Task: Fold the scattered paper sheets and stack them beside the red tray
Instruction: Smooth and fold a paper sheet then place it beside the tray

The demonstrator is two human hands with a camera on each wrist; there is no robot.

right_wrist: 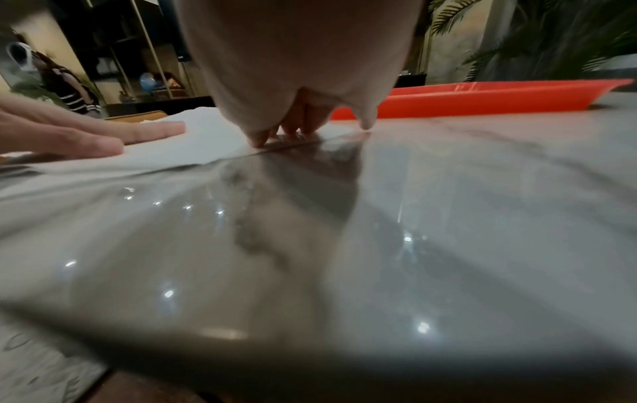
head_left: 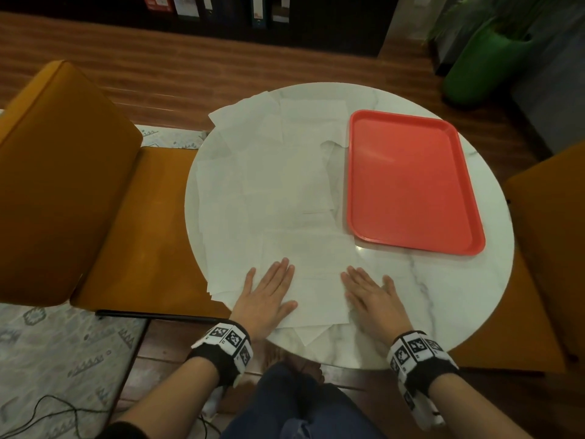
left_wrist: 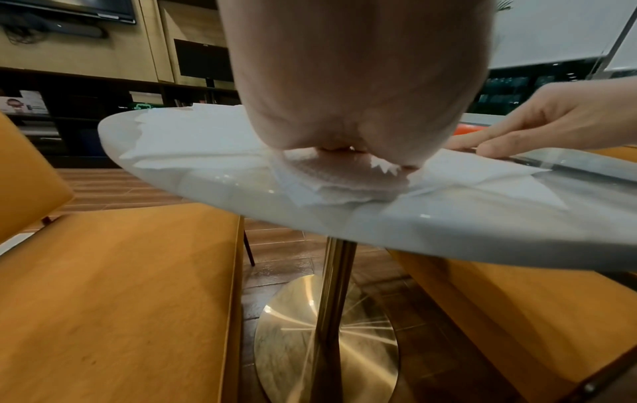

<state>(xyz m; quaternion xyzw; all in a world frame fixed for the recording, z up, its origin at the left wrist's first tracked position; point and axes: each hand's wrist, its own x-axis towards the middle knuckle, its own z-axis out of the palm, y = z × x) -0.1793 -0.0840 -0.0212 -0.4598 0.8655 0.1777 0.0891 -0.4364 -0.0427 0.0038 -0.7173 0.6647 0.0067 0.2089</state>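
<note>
Several white paper sheets (head_left: 278, 172) lie scattered and overlapping on the left half of the round marble table (head_left: 443, 286). The nearest sheet (head_left: 316, 280) lies by the table's front edge. My left hand (head_left: 269, 293) rests flat on its left part, fingers straight. My right hand (head_left: 367, 296) lies flat at its right edge, partly on bare marble. The red tray (head_left: 411, 182) sits empty on the right half, beyond my right hand. In the left wrist view my left hand (left_wrist: 344, 131) presses the paper (left_wrist: 193, 136); the right wrist view shows my right hand's fingertips (right_wrist: 258, 140) at the sheet's edge (right_wrist: 179, 152).
Orange upholstered seats (head_left: 63, 172) flank the table at left and right (head_left: 550, 248). A green plant pot (head_left: 474, 64) stands on the wooden floor at the back right. My knees (head_left: 300, 407) are under the table's front edge. A brass pedestal (left_wrist: 337, 300) holds the table up.
</note>
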